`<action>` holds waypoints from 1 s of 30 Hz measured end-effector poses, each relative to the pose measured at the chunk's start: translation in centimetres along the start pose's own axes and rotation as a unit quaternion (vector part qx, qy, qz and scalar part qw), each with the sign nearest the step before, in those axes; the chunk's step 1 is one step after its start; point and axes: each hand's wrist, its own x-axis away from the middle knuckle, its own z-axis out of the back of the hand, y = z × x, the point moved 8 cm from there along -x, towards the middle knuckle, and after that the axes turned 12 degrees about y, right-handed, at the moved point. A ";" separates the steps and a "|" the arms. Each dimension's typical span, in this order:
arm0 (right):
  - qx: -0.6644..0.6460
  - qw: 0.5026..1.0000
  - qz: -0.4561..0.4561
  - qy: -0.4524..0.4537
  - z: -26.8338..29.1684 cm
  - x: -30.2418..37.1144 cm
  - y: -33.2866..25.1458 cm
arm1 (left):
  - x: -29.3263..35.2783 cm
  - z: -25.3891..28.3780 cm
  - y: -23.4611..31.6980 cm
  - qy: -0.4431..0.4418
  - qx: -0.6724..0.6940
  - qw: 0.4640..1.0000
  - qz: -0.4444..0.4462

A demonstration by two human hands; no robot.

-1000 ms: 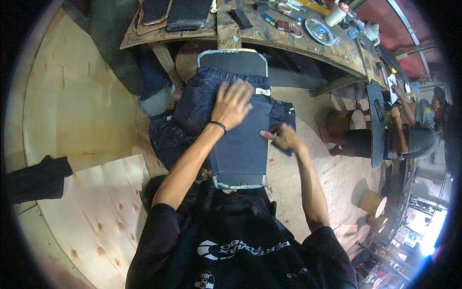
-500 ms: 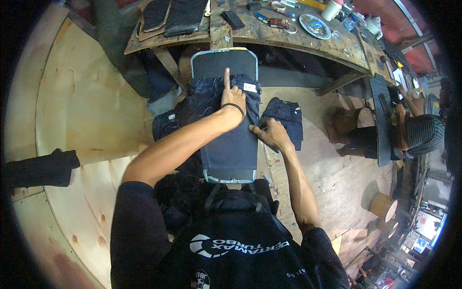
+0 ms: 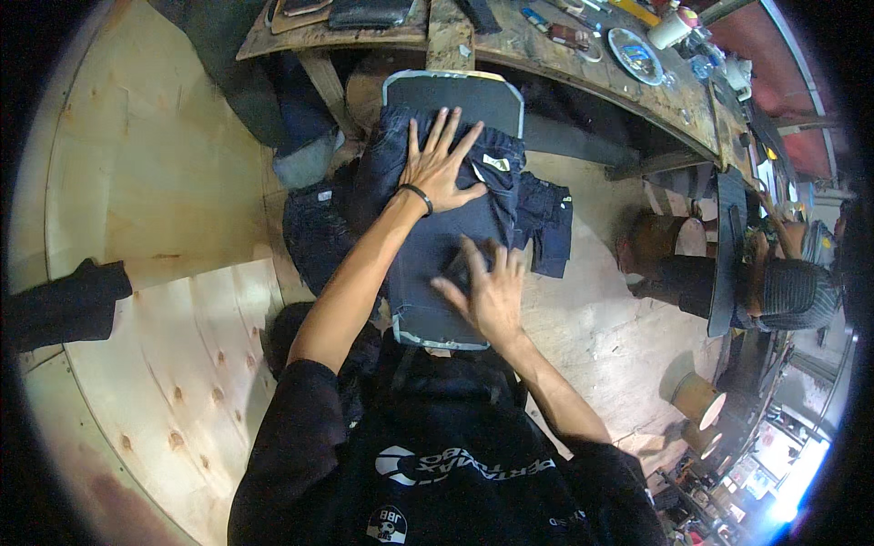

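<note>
A dark blue denim garment [image 3: 437,237] is stretched over a long dark board [image 3: 455,91] with a pale taped edge. The board's far and near ends stick out of the cloth. My left hand [image 3: 440,168] lies flat with fingers spread on the upper part of the garment, beside its white label [image 3: 495,164]. Lower down, on or just above the cloth near the board's right edge, is my right hand [image 3: 492,289]. Its fingers are apart and slightly blurred, and no held thing shows.
Folded dark garments [image 3: 549,223] lie on the floor to the right, and more dark denim [image 3: 314,232] lies left. Beyond the board stands a worn wooden table [image 3: 583,82] bearing a plate [image 3: 635,56] and tools. Another person [image 3: 792,273] sits at the far right.
My left hand has gone from a pointing finger to a flat, spread palm. My right hand has moved from the garment's right edge to nearer me over the cloth. The view has shifted.
</note>
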 end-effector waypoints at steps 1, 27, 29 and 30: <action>0.035 0.996 0.018 -0.076 -1.7 0.3 -0.8 | -0.4 -0.3 -0.4 -0.021 -0.008 1.000 0.000; -0.124 0.963 0.149 -0.188 -8.3 1.2 -1.8 | -2.1 1.0 -1.8 0.085 0.041 0.996 -0.005; -0.113 0.963 0.128 -0.207 -8.5 1.2 -1.3 | -2.0 0.9 -1.8 0.076 0.044 0.996 0.000; -0.110 0.963 0.126 -0.209 -8.3 1.1 -1.2 | -2.1 1.0 -1.9 0.079 0.041 0.996 0.001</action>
